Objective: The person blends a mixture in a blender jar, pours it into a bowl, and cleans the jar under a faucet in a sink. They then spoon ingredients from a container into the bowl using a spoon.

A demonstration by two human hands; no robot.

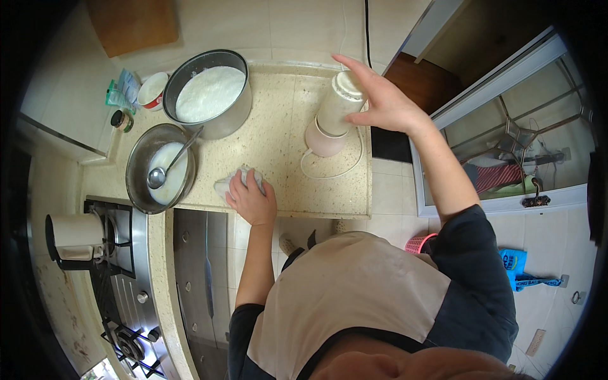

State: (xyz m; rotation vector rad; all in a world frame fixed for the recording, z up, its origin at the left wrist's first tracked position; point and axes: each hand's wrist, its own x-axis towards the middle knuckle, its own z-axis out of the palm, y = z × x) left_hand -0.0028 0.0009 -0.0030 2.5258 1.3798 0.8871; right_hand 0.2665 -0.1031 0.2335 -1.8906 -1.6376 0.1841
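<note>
My left hand (252, 197) presses its bent fingers on a pale, crumpled cloth (223, 185) near the counter's front edge. At the right of the counter a small blender (336, 109) stands on a pale pink base, with a whitish cup and a white cord. My right hand (384, 100) is beside the cup, fingers stretched and thumb apart. Whether the thumb touches the cup I cannot tell. Left of the cloth sits a metal bowl (133, 166) of white liquid with a ladle (156, 177) in it. Behind it stands a large pot (227, 120) holding white food.
A red and white bowl (152, 92), a small dark-lidded jar (121, 120) and a green packet (118, 95) stand in the back left corner. On the gas stove (136, 288) at the left is a cream pot (75, 231). A glazed door (506, 139) is at the right.
</note>
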